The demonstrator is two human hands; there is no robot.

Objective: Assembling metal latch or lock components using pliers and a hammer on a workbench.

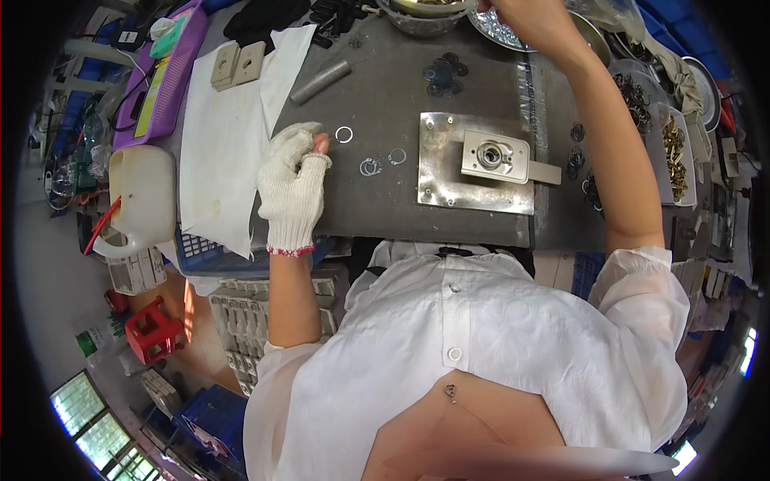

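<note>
My left hand (pixel 293 188), in a white knit glove with a bare thumb tip, rests closed on the dark bench; anything inside its fingers is hidden. Beside it lie a loose silver retaining ring (pixel 343 127) and several more rings (pixel 370 173). My bare right hand (pixel 533 20) reaches to the far edge, over a round metal dish (pixel 503 36) of small shiny pieces; its fingertips are largely cut off by the picture's edge. Between my arms a metal lock housing (pixel 516 163) with a round centre hole sits on a shiny steel plate (pixel 433 180).
Dark washers (pixel 443 74) lie in a pile behind the plate. A metal cylinder (pixel 321 82) and tan metal blocks (pixel 238 66) are at the far left, near white paper (pixel 212 152), a purple basket (pixel 191 40) and a plastic jug (pixel 152 192). Brass parts fill a white bin (pixel 686 199) at right.
</note>
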